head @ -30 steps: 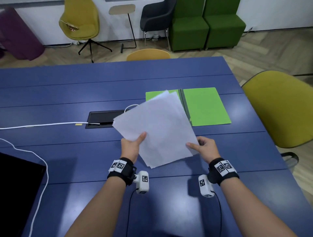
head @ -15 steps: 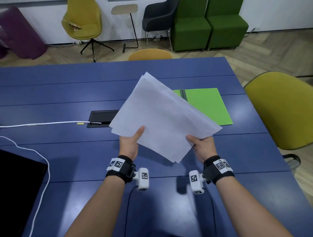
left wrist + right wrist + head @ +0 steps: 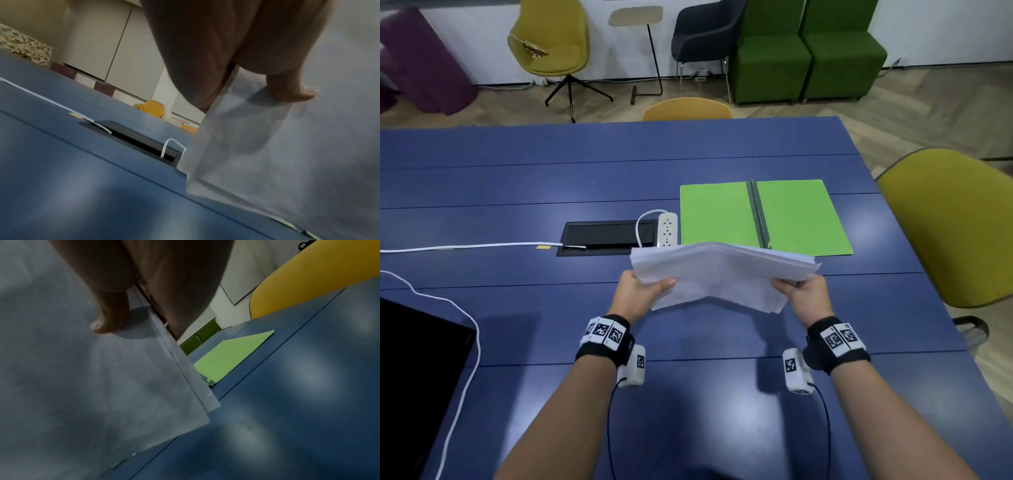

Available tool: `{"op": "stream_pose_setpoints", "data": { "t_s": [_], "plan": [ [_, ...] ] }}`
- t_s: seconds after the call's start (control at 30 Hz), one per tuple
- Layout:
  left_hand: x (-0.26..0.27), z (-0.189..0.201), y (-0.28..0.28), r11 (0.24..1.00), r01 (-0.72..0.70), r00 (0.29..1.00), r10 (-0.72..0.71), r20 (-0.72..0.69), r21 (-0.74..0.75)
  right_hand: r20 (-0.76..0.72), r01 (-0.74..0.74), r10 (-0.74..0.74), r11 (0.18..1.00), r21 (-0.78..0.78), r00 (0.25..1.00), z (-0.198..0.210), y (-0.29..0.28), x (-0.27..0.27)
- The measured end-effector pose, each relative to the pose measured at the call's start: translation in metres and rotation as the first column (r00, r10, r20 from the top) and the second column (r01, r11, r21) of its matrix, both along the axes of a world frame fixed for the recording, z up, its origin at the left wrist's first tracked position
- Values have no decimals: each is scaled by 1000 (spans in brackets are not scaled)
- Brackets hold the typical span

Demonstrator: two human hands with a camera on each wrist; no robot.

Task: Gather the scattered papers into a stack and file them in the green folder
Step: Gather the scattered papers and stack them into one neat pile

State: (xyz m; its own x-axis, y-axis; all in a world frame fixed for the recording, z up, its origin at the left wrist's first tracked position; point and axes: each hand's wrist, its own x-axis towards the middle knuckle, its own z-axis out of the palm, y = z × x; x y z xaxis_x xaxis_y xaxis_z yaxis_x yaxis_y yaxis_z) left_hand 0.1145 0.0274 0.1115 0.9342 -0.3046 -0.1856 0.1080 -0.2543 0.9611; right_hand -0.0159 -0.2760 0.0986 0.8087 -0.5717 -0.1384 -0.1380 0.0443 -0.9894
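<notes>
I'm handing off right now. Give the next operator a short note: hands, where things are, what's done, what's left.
Left hand: grips the left edge of the papers, thumb on top.
Right hand: grips the right edge, thumb on top.
Papers: gathered into one stack, held above the table, sagging in the middle, edges not quite flush.
Folder: lies open and flat just beyond the stack, nothing in it.
Done: gathering.
Left: square the edges, lay the stack in the folder, close it.

Blue table; perhaps wooden floor
</notes>
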Motion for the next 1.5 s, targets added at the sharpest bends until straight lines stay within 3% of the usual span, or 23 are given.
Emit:
{"op": "stream_pose_setpoints", "data": {
  "t_s": [0.1, 0.33, 0.5, 0.63, 0.87, 1.07, 1.27, 1.4, 1.5],
  "plan": [
    [-13, -17, -3, 999, -30, 999, 29, -20, -36, -46, -4, 4, 1000, -11, 999, -13, -1, -7],
    [-37, -60, -4, 993, -67, 985, 82, -149, 101, -236, -53, 49, 998, -13, 970, -40, 4, -26],
    [-26, -44, -12, 982, -187, 979, 189, -76, 43, -182, 3, -13, 998, -58, 983, -23, 3, -18],
    [-25, -20, -15, 985, -142, 990, 141, -17, -94, -91, 35, -36, 999, -11, 995, -14, 1, -13],
    [-39, -28, -13, 975, -207, 969, 193, -153, -83, -203, -26, 33, 999, 39, 979, -26, 11, -20],
    [-36, -15, -14, 973, -194, 980, 187, -66, -123, -111, 22, -23, 1000, -10, 994, -12, 12, -21],
    [-46, -27, -7, 987, -153, 972, 143, -184, -43, -264, -66, 48, 996, -60, 963, -24, 12, -27],
    [-37, -19, -4, 984, -177, 979, 177, -99, 9, -210, -52, 34, 995, -81, 977, -8, 16, -19],
    [-20, -2, 0, 970, -127, 984, 98, 146, 209, -194, -87, 48, 976, -199, 980, 5, 13, -10]
  ]
}}
